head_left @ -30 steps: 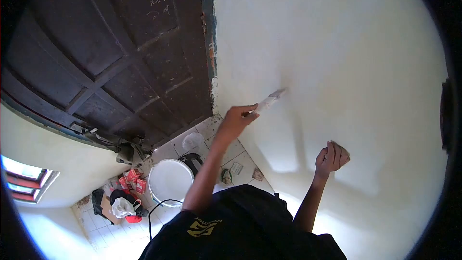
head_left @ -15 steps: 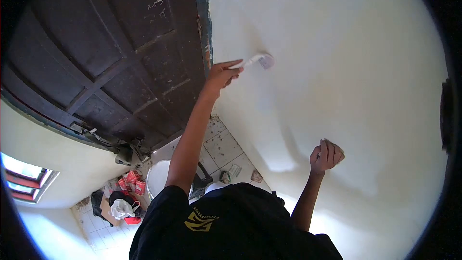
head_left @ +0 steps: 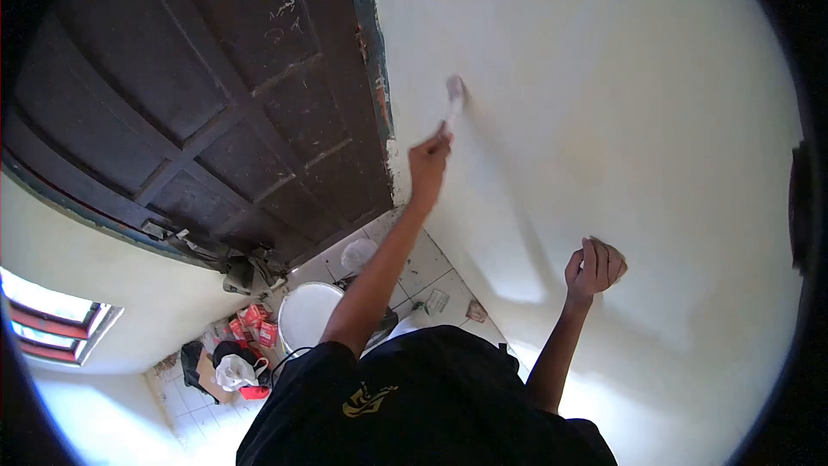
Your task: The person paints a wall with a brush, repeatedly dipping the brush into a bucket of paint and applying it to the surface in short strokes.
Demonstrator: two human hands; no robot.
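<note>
My left hand (head_left: 430,162) is closed round the white handle of a brush (head_left: 455,97), whose pale purplish head is against or close to the cream wall (head_left: 569,78), a little right of the door frame. The brush is slightly blurred. Lower and to the right, my right hand (head_left: 596,267) is raised near the wall with its fingers curled. Whatever those fingers hold, if anything, is too hidden to name.
A dark panelled door (head_left: 207,121) fills the upper left. Below stand a round white container (head_left: 306,318), red packets (head_left: 254,321) and a white plastic bag (head_left: 235,374) on the tiled floor (head_left: 427,261). A window (head_left: 56,324) is at the far left.
My left hand has moved right and down, and the brush has swung to point upward, its head now further left and higher. My right hand has shifted slightly. The view has moved a little.
</note>
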